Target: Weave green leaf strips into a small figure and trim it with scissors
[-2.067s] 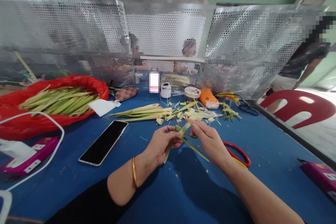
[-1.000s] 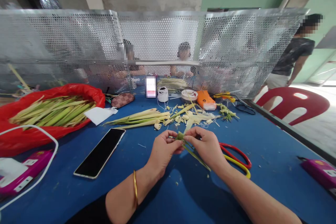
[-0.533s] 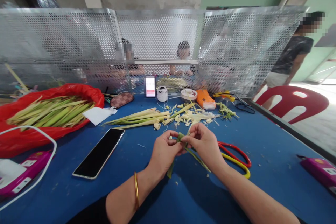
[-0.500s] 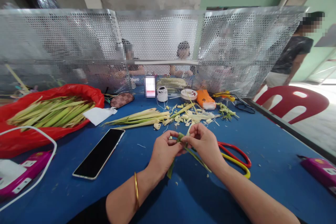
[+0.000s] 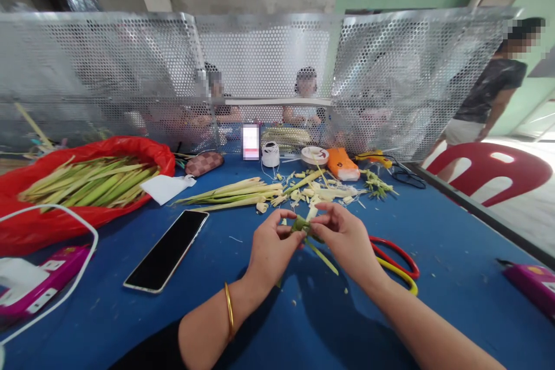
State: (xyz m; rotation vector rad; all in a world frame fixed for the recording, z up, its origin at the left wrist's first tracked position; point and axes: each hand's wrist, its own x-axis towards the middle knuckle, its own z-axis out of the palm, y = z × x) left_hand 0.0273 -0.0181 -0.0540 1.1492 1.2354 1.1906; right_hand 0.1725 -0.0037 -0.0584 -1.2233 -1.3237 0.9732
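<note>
In the middle of the view a folded green leaf [image 5: 300,223] is held up above the blue table. My left hand [image 5: 269,248] pinches it from the left, thumb in front and fingers behind. From the right, my right hand [image 5: 347,238] grips the leaf's other side between thumb and fingertips. A narrow pale-green end [image 5: 324,259] dangles below, between the hands. Part of the fold is covered by my fingers. Beside my right wrist lie scissors with red and yellow handles [image 5: 403,255], their blades hidden by my hand.
Trimmed stalks [image 5: 243,192] and pale scraps [image 5: 310,189] lie beyond my hands. At left are a red bag of leaves [image 5: 162,157], a phone [image 5: 169,251] and a power strip [image 5: 47,277]. A perforated metal screen [image 5: 269,52] stands behind; a red chair [image 5: 489,170] is at right.
My right hand has shifted slightly and its fingers now sit closer over the leaf. The hanging strip shows shorter and more apart from my right hand. The view has shifted a little.
</note>
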